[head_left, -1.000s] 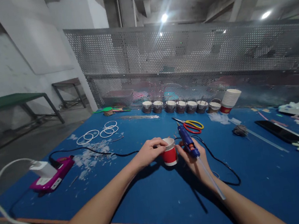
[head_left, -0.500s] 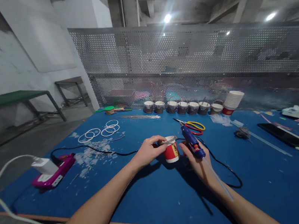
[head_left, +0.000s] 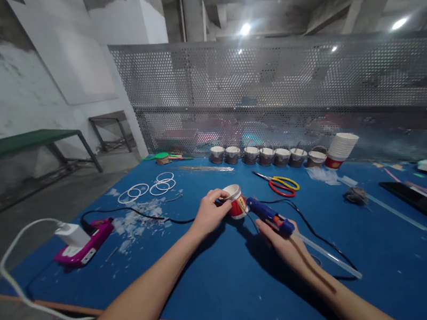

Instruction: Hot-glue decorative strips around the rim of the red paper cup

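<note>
A red and white paper cup (head_left: pixel 238 207), tilted a little, is pinched at its rim by my left hand (head_left: pixel 212 211). My right hand (head_left: pixel 284 235) grips a blue hot glue gun (head_left: pixel 264 210), its nozzle close to the right side of the cup; whether it touches I cannot tell. A clear glue stick (head_left: pixel 329 255) sticks out of the gun's back end. A thin dark strand hangs between cup and right hand. Beyond the gun lie scissors (head_left: pixel 282 184) with one red and one yellow handle.
Several grey-wrapped cups (head_left: pixel 265 157) line the back, beside a stack of paper cups (head_left: pixel 343 147). White rings (head_left: pixel 164 184) and scraps (head_left: pixel 138 220) lie left, near a magenta power strip (head_left: pixel 85 245). A black phone (head_left: pixel 418 198) lies right. The gun's black cable (head_left: pixel 323 237) curves behind my right hand.
The cup has been lifted and tipped in my left hand. My right hand has turned the glue gun so its nozzle points left at the cup. The view has shifted slightly.
</note>
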`<action>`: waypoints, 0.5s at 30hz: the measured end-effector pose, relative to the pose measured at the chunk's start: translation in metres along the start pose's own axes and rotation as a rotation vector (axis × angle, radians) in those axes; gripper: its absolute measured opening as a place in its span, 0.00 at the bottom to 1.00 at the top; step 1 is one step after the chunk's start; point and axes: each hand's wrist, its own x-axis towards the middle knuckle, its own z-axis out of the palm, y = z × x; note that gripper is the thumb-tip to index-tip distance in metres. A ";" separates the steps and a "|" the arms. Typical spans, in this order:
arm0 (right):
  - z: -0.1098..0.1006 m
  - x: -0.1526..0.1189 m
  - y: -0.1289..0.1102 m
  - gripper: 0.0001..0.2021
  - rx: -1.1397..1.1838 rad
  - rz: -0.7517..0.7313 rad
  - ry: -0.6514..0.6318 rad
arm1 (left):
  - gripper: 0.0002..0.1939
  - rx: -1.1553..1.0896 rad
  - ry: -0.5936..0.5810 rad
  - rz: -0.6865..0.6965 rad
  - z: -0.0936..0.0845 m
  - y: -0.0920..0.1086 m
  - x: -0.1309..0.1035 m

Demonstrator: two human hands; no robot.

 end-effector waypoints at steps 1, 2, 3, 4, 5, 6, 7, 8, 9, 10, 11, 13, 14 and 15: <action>0.001 0.000 0.002 0.18 0.006 -0.004 -0.007 | 0.04 0.004 -0.003 -0.004 0.000 0.000 0.000; 0.003 0.000 0.003 0.18 0.011 -0.004 -0.015 | 0.04 0.009 -0.006 -0.005 0.001 -0.001 0.000; 0.003 0.000 0.005 0.18 0.015 0.001 -0.021 | 0.04 0.015 -0.008 -0.004 0.001 -0.001 0.000; 0.004 0.000 0.005 0.18 0.018 0.009 -0.022 | 0.04 0.023 -0.010 -0.001 0.001 -0.002 0.000; 0.004 0.000 0.006 0.18 0.019 0.019 -0.019 | 0.04 0.031 -0.012 0.003 0.001 -0.003 0.000; 0.004 0.000 0.005 0.18 0.018 0.030 -0.013 | 0.04 0.038 -0.014 0.008 0.001 -0.003 0.000; 0.004 0.000 0.005 0.18 0.017 0.039 -0.005 | 0.05 0.046 -0.014 0.015 0.002 -0.003 -0.001; 0.004 0.000 0.004 0.18 0.016 0.047 0.004 | 0.05 0.053 -0.015 0.022 0.002 -0.003 -0.001; 0.004 0.000 0.003 0.18 0.015 0.051 0.007 | 0.05 0.061 -0.015 0.030 0.002 -0.003 -0.001; 0.004 0.000 0.003 0.18 0.013 0.053 0.005 | 0.05 0.067 -0.016 0.037 0.002 -0.003 -0.001; 0.004 0.000 0.002 0.18 0.012 0.048 0.001 | 0.05 0.070 -0.018 0.043 0.002 -0.003 -0.001; 0.005 0.000 0.002 0.17 0.012 0.024 -0.008 | 0.05 0.072 -0.023 0.052 0.003 -0.003 -0.001; 0.006 0.000 0.002 0.17 0.012 0.007 -0.010 | 0.05 0.071 -0.025 0.055 0.003 -0.003 -0.001; 0.006 0.000 0.003 0.16 0.010 -0.013 -0.008 | 0.05 0.071 -0.025 0.058 0.003 -0.003 -0.001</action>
